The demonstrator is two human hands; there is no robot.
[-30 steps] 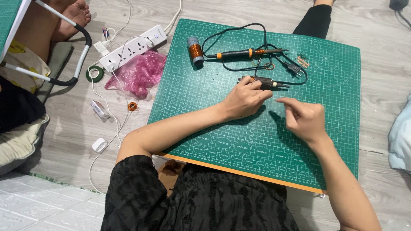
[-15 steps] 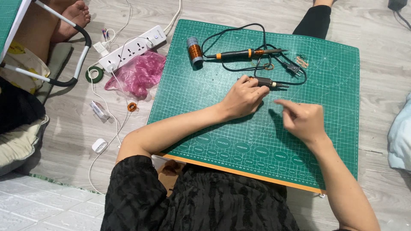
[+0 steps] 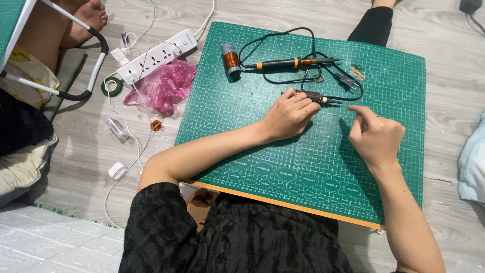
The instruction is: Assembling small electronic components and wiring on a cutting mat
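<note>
The green cutting mat (image 3: 303, 167) is the landmark here, lying on a grey wood-look floor (image 3: 444, 30) in front of the seated person. Far off its left edge, another person's bare foot (image 3: 88, 15) rests beside a curved white and black tube frame (image 3: 76, 76). Nearer the mat come a roll of dark green tape (image 3: 111, 86), a white power strip (image 3: 157, 54) with a white cable running from it, and a crumpled pink plastic bag (image 3: 164, 86) just beside the mat's left border. Below the bag lies a small coil of copper wire (image 3: 156, 125).

On the mat's upper part a spool of copper wire (image 3: 231, 58) lies just left of a soldering iron (image 3: 290, 63) with a black and orange handle, its black cord looping across the mat to a plug (image 3: 346, 80). A few small copper pieces (image 3: 357, 73) sit right of the plug.

Toward the mat's centre, the left hand (image 3: 290, 115) rests on the surface, fingers curled and pinching the rear end of a small dark pen-shaped tool (image 3: 318, 97), whose tip points right. Near it, to the right and apart from the tool, the right hand (image 3: 376, 136) hovers over the mat with thumb and forefinger pressed together; whether anything lies between them cannot be told. Off the mat's right edge, pale blue cloth (image 3: 472, 162) shows.
</note>
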